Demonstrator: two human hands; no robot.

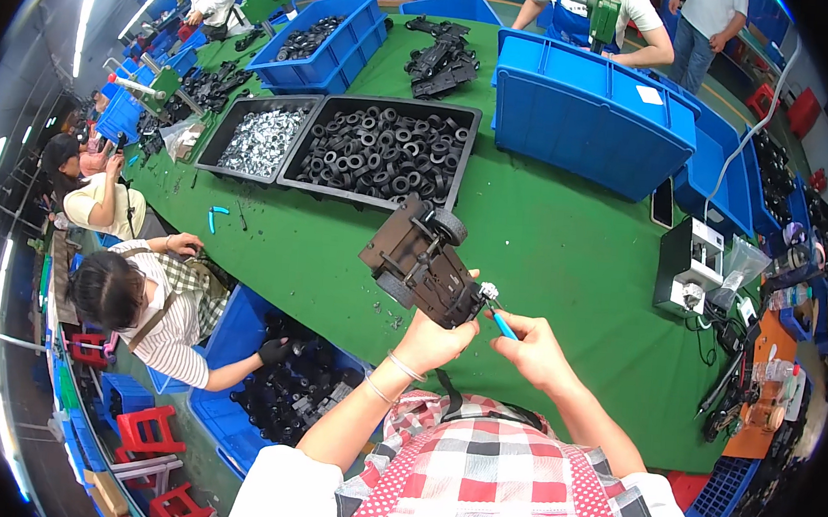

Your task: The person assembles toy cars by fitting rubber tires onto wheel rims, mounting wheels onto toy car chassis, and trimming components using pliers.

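My left hand (pixel 435 337) is wrapped round the near end of a black toy car chassis (pixel 432 277), held tilted above the table. Two black wheels show on it, one tyre (pixel 449 226) at its far right and another (pixel 394 291) on its left side. My right hand (pixel 534 351) grips a small blue-handled tool (pixel 503 324), apparently pliers, with its tip close to the chassis's near right corner. A small shiny silver-white piece (pixel 489 291) is at that tip; whether the tool grips it I cannot tell.
Beyond the chassis are a black tray of tyres (pixel 290 175) and a tray of shiny small parts (pixel 202 159) on the green table (pixel 567 260). Blue bins (pixel 587 117) stand behind. A small machine (pixel 681 277) and phone (pixel 663 204) are right. A co-worker (pixel 156 312) reaches into a bin at left.
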